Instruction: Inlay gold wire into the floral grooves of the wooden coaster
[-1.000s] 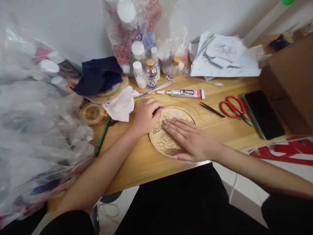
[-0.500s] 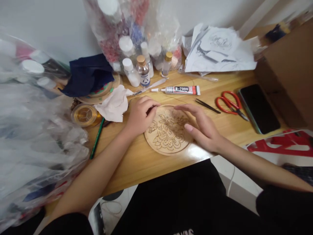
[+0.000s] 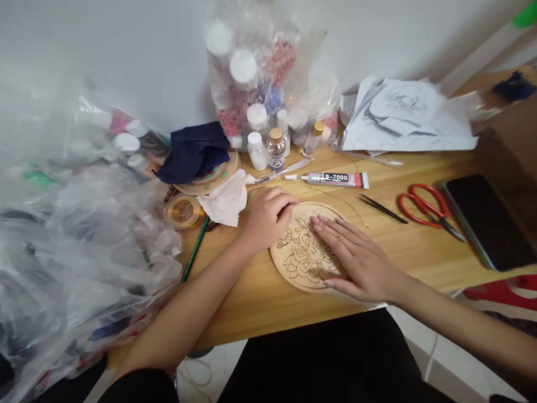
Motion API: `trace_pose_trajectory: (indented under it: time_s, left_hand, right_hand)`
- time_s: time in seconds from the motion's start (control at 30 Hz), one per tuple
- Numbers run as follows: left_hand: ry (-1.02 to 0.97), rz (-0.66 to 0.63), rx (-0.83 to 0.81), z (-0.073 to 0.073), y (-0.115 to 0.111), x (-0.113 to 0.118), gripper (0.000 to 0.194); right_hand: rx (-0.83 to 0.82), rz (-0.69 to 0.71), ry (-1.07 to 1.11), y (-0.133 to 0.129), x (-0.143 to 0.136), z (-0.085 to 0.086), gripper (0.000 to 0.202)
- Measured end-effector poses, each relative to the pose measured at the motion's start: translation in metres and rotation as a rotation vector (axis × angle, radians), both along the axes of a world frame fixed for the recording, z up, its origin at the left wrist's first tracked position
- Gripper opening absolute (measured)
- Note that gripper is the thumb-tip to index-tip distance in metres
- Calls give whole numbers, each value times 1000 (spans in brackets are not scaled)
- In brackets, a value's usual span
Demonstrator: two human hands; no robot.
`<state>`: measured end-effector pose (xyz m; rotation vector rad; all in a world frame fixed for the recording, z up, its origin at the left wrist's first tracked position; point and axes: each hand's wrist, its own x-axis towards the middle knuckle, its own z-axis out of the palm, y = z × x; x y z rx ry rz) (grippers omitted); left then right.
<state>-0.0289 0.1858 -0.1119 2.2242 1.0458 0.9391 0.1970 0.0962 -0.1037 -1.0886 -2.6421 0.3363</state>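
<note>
Lying on the desk [image 3: 403, 246] before the glue tube [image 3: 335, 178], a carved wooden disc [image 3: 304, 252] is steadied by the curled left hand [image 3: 268, 217] and pressed flat under the open right hand [image 3: 361, 260].

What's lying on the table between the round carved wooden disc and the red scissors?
In the head view, thin black tweezers lie on the table between the carved disc and the red scissors.

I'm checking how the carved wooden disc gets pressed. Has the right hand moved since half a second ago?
Yes. The right hand has dropped from an arch to lie flat across the wooden disc.
</note>
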Motion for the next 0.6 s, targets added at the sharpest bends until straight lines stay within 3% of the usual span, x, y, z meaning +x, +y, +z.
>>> trace_pose_trajectory:
  time_s: [0.17, 0.37, 0.6]
  left_hand:
    - [1, -5, 30, -1, 0, -1, 16]
    - [12, -3, 16, -2, 0, -1, 17]
    - [15, 9, -7, -3, 1, -1, 17]
  right_hand:
    - [-35, -24, 115, 2, -1, 4, 84]
    - [24, 117, -45, 3, -18, 6, 91]
    - [-15, 124, -90, 1, -20, -1, 96]
